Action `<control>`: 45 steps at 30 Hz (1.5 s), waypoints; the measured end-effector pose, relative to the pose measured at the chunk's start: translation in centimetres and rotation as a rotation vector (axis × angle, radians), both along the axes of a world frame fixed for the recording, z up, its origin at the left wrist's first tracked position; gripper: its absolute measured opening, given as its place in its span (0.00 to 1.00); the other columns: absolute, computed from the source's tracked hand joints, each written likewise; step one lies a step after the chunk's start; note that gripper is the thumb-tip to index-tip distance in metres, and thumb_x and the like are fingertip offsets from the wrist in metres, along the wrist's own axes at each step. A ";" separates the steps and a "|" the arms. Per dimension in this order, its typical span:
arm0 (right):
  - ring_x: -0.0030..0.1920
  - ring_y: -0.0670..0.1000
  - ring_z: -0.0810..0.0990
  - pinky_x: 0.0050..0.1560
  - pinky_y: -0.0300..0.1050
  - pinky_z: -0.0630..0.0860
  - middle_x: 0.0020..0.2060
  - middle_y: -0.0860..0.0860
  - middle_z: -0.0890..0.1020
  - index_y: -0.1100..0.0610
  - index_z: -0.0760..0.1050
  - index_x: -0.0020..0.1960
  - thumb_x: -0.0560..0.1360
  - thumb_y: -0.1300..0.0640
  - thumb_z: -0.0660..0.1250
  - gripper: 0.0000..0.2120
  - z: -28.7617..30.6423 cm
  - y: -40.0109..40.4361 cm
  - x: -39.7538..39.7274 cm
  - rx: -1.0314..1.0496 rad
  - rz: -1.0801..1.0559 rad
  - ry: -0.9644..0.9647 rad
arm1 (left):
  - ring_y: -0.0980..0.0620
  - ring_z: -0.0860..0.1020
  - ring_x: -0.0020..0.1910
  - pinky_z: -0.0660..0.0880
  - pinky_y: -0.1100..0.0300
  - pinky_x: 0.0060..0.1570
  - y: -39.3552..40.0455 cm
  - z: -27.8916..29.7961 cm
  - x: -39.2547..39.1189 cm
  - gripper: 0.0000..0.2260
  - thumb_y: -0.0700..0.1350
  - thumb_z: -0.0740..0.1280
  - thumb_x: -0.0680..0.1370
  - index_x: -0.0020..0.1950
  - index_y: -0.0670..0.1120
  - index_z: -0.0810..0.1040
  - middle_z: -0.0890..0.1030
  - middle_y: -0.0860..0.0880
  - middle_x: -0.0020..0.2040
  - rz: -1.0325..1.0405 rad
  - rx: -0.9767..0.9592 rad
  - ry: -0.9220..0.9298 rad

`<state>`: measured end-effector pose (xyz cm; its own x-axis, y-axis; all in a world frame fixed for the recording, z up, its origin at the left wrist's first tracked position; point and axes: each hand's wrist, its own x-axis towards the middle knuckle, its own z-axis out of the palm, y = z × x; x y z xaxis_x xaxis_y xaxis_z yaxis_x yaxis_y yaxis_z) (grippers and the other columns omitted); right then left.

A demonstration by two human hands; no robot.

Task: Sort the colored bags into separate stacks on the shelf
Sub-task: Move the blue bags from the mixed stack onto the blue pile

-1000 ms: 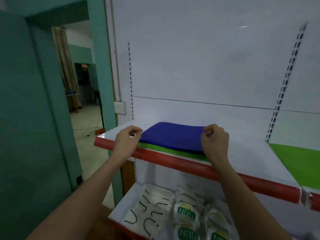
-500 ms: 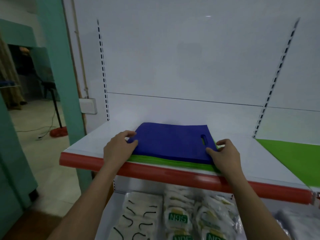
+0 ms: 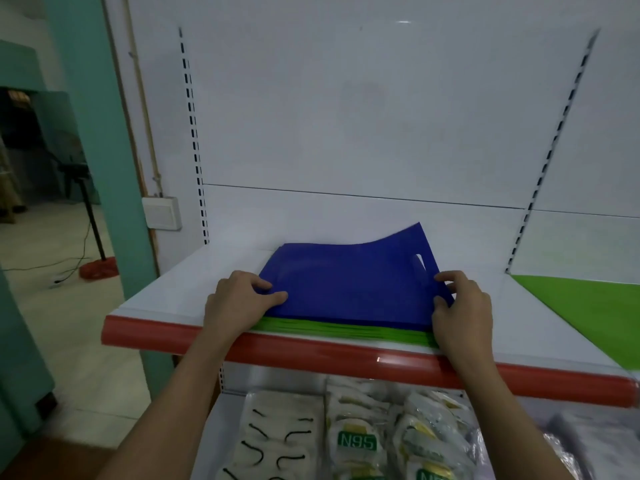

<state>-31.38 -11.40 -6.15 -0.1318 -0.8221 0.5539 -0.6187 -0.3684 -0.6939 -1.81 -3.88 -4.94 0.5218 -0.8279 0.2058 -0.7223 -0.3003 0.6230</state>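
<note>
Both hands, left hand [image 3: 239, 303] and right hand [image 3: 462, 308], pinch blue bag [image 3: 349, 289]; far corner seemingly lifted.

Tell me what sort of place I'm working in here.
Probably a small shop or pharmacy stockroom. A retail gondola shelf with a red front edge and slotted uprights holds the blue bag lying on green bags, and the tier below is stocked with packaged N95 masks.
</note>
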 end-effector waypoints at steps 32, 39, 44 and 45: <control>0.55 0.57 0.80 0.56 0.57 0.80 0.53 0.46 0.77 0.55 0.73 0.69 0.79 0.69 0.62 0.21 5.2 16.5 -24.6 0.116 -0.165 -0.599 | 0.53 0.78 0.58 0.75 0.55 0.62 -0.3 3.2 -24.8 0.24 0.33 0.63 0.78 0.74 0.47 0.70 0.75 0.50 0.66 -0.894 -0.150 0.846; 0.47 0.50 0.80 0.46 0.46 0.83 0.49 0.43 0.73 0.51 0.73 0.66 0.80 0.67 0.60 0.19 4.1 22.2 -39.0 0.133 -0.255 -0.637 | 0.58 0.79 0.52 0.78 0.65 0.44 2.5 1.6 -40.9 0.24 0.34 0.66 0.78 0.73 0.47 0.69 0.77 0.51 0.63 -0.931 -0.136 0.927; 0.55 0.55 0.79 0.44 0.46 0.81 0.59 0.49 0.71 0.50 0.72 0.69 0.80 0.66 0.60 0.20 3.0 25.0 -48.7 0.151 -0.311 -0.669 | 0.58 0.79 0.53 0.78 0.65 0.45 3.6 0.7 -51.2 0.25 0.34 0.67 0.78 0.74 0.47 0.69 0.76 0.50 0.65 -0.999 -0.096 0.900; 0.56 0.57 0.80 0.40 0.44 0.80 0.61 0.50 0.70 0.49 0.72 0.68 0.80 0.65 0.60 0.20 2.7 25.4 -50.4 0.157 -0.323 -0.674 | 0.58 0.80 0.53 0.79 0.66 0.45 3.7 0.6 -52.9 0.25 0.33 0.67 0.78 0.74 0.47 0.68 0.76 0.50 0.65 -1.012 -0.083 0.896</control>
<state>-81.78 14.04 -3.43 -0.6476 -0.7474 0.1480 -0.1029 -0.1067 -0.9889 -54.76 -0.18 -4.36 -0.3236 -0.9275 0.1872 0.0581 0.1781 0.9823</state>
